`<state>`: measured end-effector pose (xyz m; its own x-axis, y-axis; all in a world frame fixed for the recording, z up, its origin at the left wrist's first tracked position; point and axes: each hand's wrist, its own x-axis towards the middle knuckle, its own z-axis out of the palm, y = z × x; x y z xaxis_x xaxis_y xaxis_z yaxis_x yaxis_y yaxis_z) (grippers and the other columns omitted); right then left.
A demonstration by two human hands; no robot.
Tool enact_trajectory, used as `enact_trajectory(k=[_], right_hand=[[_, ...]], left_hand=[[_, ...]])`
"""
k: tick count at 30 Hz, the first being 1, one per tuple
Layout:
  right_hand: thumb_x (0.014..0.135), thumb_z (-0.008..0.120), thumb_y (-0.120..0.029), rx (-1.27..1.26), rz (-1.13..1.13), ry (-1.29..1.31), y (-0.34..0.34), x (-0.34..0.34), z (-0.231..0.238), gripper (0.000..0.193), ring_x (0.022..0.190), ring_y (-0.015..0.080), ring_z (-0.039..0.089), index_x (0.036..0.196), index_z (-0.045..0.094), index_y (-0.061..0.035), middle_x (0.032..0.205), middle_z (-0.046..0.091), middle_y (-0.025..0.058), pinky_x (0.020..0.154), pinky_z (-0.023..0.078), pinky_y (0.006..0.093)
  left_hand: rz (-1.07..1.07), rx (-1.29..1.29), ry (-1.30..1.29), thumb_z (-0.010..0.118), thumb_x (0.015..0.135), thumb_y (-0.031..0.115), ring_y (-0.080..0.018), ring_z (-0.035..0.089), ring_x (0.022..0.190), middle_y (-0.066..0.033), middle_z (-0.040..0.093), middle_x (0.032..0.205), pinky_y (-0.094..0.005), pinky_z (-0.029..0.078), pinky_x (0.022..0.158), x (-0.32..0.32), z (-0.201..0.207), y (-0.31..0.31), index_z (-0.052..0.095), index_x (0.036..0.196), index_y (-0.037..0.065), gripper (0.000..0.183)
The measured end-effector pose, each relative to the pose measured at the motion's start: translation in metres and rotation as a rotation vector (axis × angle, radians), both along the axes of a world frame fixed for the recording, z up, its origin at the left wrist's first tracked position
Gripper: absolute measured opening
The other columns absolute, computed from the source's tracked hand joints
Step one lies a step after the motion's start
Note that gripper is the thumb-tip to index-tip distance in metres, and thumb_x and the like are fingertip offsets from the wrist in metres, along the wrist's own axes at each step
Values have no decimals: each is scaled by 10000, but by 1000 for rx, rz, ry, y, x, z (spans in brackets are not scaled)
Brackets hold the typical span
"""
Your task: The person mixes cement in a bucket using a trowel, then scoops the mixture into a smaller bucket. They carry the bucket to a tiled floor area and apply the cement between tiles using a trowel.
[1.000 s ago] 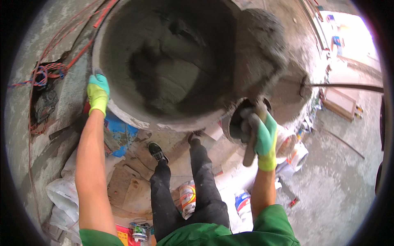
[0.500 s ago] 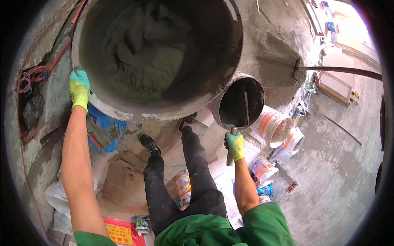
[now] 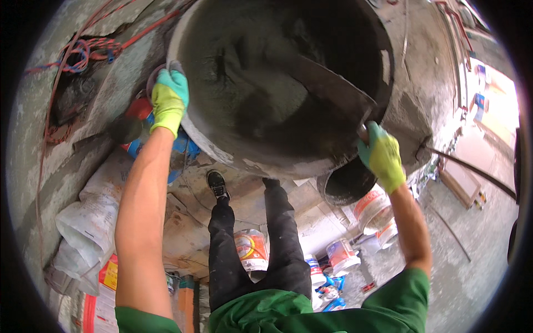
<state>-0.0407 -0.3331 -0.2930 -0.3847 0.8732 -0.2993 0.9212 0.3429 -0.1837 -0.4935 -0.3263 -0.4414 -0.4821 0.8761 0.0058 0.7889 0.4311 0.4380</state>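
Observation:
A large round tub (image 3: 208,145) holds wet grey mortar (image 3: 277,100). My left hand (image 3: 169,102), in a yellow-green and teal glove, is closed on the tub's left rim. My right hand (image 3: 383,155), gloved alike, grips the handle of a trowel (image 3: 333,83) at the tub's right rim. The trowel's long, flat blade reaches left over the mortar; whether its far edge touches the mortar is hard to see. Just below my right hand stands a small dark bucket (image 3: 347,186), against the tub's near right side and partly hidden by it.
White buckets (image 3: 372,208) stand to the right of the small bucket. A shovel-like tool with a long handle (image 3: 472,172) lies at the right. Red and blue cords (image 3: 83,55) hang at the far left, above white sacks (image 3: 94,222). Another bucket (image 3: 251,247) is between my legs.
My right hand has brought the trowel up out of the small bucket and over the mortar. The view has shifted, so the tub appears farther right; my left hand stays on its rim.

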Motion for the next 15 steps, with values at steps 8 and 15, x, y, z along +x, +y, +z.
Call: enact_trajectory(k=[8, 15], right_hand=[[825, 537, -215, -615, -207, -119, 15, -144, -253, 269, 929, 390, 634, 936, 683, -18, 984, 657, 225, 798, 516, 455], [842, 531, -69, -1205, -858, 970, -23, -202, -276, 137, 525, 175, 523, 713, 564, -38, 607, 526, 81, 471, 397, 344]], left_hand=[[47, -88, -53, 457, 928, 309, -436, 608, 695, -269, 607, 723, -492, 469, 570, 7, 13, -3, 554, 835, 3, 334], [73, -140, -78, 444, 913, 261, -452, 603, 753, -288, 611, 772, -506, 477, 623, 7, 18, -3, 549, 907, 1, 280]])
